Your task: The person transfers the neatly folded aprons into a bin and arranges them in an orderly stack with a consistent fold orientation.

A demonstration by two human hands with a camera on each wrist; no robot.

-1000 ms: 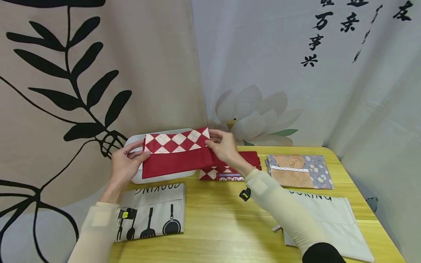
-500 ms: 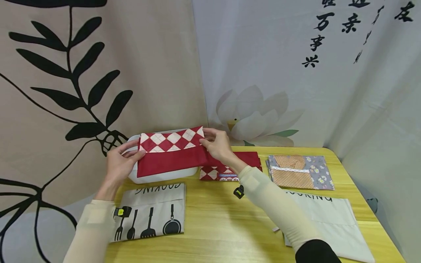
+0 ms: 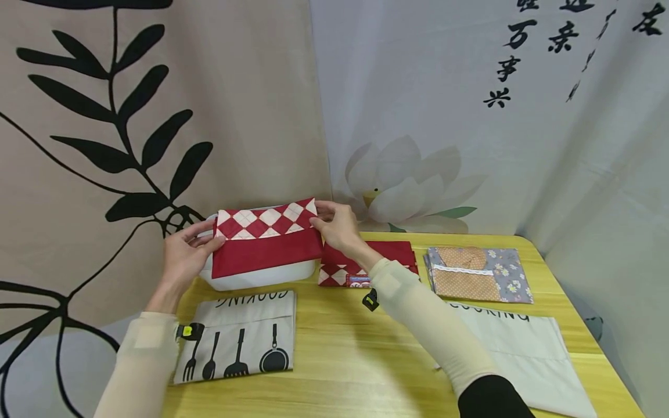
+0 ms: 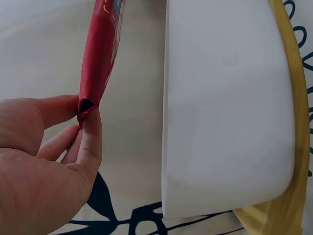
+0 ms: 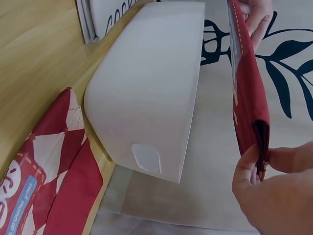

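A folded red cloth (image 3: 266,252) with a band of red and white diamonds is held above a white plastic bin (image 3: 272,276). My left hand (image 3: 184,255) pinches its left end between thumb and fingers, while my right hand (image 3: 342,231) pinches the opposite end. Both wrist views show a gap between the folded cloth (image 4: 99,58) and the rim of the white bin (image 4: 230,112). In the right wrist view the cloth's layered edge shows in the fingers. The bin's inside is hidden.
Another folded red cloth (image 3: 387,251) lies right of the bin on the yellow wooden table (image 3: 334,354). Further right are a grey floral cloth (image 3: 507,273) and a white "COOKING" cloth (image 3: 533,354). A cloth printed with utensils (image 3: 251,337) lies in front; curtains (image 3: 251,104) hang behind.
Both hands have moved the folded red cloth a little to the left over the bin, uncovering more of the second red cloth. The grips have stayed the same.
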